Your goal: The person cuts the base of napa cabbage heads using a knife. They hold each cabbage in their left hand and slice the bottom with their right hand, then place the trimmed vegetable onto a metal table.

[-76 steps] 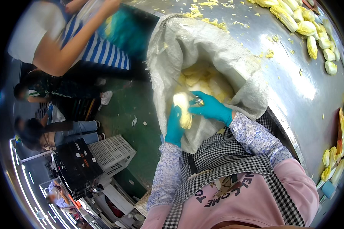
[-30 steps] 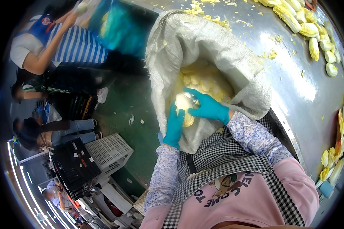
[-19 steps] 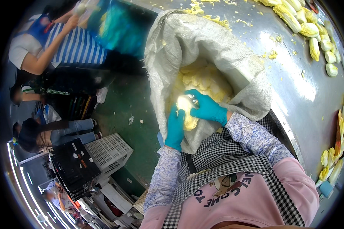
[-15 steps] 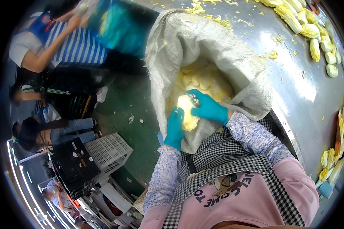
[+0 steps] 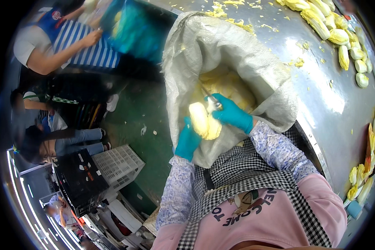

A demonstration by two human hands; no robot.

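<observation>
Over the mouth of a white woven sack (image 5: 196,39), both my hands work in teal gloves. My left hand (image 5: 187,139) is closed round the side of a small, pale yellow napa cabbage (image 5: 198,118). A loose-looking yellow part spreads at its lower right. In my right hand (image 5: 231,112) is a knife (image 5: 214,102) with a silvery handle. Its thin blade slants up and left, over the sack's opening, apart from the cabbage. Yellow cabbage leaves (image 5: 233,85) lie inside the sack, partly in shadow.
To the right, a metal table (image 5: 287,54) carries leaf scraps, a row of napa cabbages (image 5: 314,21) and more cabbage pieces (image 5: 364,175). At left, a person in a striped apron (image 5: 85,43) stands by a blue-green bag (image 5: 137,31). Crates (image 5: 118,164) stand on the green floor.
My right hand has turned and drawn slightly right, so the knife now shows clear of the cabbage. My left hand has moved slightly left and down, tilting the cabbage.
</observation>
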